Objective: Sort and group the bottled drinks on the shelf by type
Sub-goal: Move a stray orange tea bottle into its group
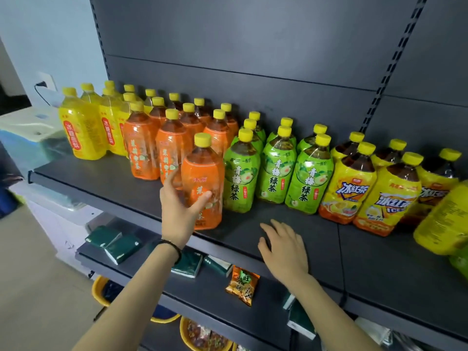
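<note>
Dark shelf [316, 239] carried bottled drinks in colour blocks. Left hand [181, 214] gripped an orange bottle [202, 173] just before the orange group [172, 138], probably to join it; right hand [283, 247] rested flat and empty nearby, below green bottles [276, 168].

A: Free room?
B: The front strip of the shelf [316, 239] is bare, widest at the left corner before the orange-label bottles [141, 153].
A: Blockers?
B: Rows packed side by side behind it: yellow-label bottles [81, 133], orange-label, green tea bottles [240, 178], iced tea bottles [347, 188]. No gap to reach through. The front orange-label bottle [202, 183] stands out in the strip, left hand [177, 209] gripping it. The right hand [283, 247] lies flat just right of it. A big yellow bottle [443, 219] crowds the right end.
A: Above?
B: Open over the caps, up the back panel [253, 59].
</note>
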